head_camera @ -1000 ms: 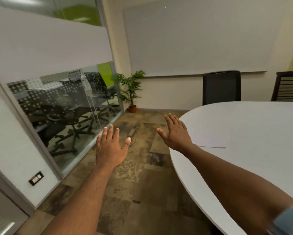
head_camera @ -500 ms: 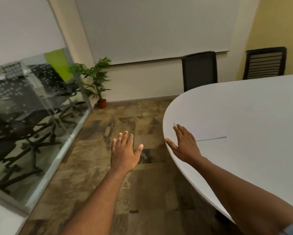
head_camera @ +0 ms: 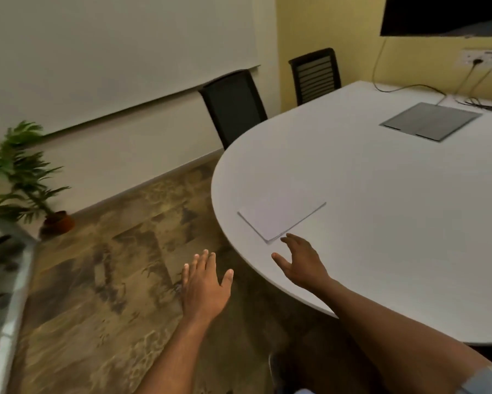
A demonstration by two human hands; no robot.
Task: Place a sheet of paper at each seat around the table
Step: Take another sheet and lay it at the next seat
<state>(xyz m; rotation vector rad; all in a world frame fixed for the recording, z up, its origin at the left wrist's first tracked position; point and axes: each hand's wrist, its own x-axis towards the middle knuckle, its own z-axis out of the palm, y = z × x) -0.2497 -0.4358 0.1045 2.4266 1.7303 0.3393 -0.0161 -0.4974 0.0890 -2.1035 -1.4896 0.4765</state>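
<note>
Head view: smooth white table (head_camera: 381, 211) with a rounded end, matte top. On it, near the curved edge, a flat white sheet of paper (head_camera: 281, 218), rectangular, lying skewed to the rim, its near corner pointing at the right hand (head_camera: 301, 265). Right hand over the table's edge, palm down, fingers loosely spread and slightly bent, empty, fingertips just short of the paper's corner; contact with the tabletop not clear. Left hand (head_camera: 203, 282) out over the mottled brown floor (head_camera: 105, 280), beside the table, palm down, fingers straight and together, thumb apart, gripping nothing. Further in on the table, a grey rectangular hatch (head_camera: 429, 120) set flush, with black cables (head_camera: 404, 87) running to wall sockets. Two black chairs (head_camera: 233, 106) at the far rim, one solid-backed, one slatted. Potted palm (head_camera: 23, 172) in a terracotta pot at left.
</note>
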